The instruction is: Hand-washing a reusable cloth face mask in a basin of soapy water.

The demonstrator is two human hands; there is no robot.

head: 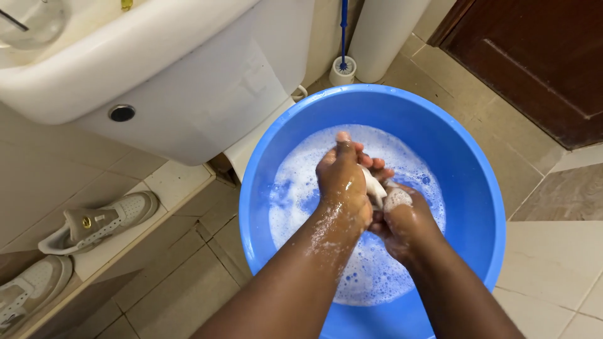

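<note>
tiled bathroom floor [553, 276] in beige and grey runs under everything, with a white toilet cistern [188, 94] at the far left and a dark wooden door [534, 56] at the far right. a toilet brush with a blue handle [343, 37] stands in its white holder against the far wall. on a low tiled ledge at the left sit two pale sneakers [100, 223], well apart from the washing.

a round blue plastic basin [477, 188] fills the middle, holding soapy water [301, 188] with thick white foam across most of its surface. both forearms reach into it from the near edge. the left hand [342, 185] is curled closed over the top of a small white piece of cloth [375, 188], fingers wrapped toward the far side, suds streaking the wrist. the right hand [405, 223] is closed tight below and to the right, gripping the other end of the same cloth, with a blob of foam on its knuckles. the cloth sits pinched between the two hands, just above the water near the basin's centre; most of it is hidden, so what kind of item it is cannot be told.

to rub it well, my judgement is that the hands should stay close together with the fabric taut between them, working one fold against another in short strokes, and dipping back into the foam so the cloth stays wet. keeping the work low over the basin should keep splashes off the floor.
</note>
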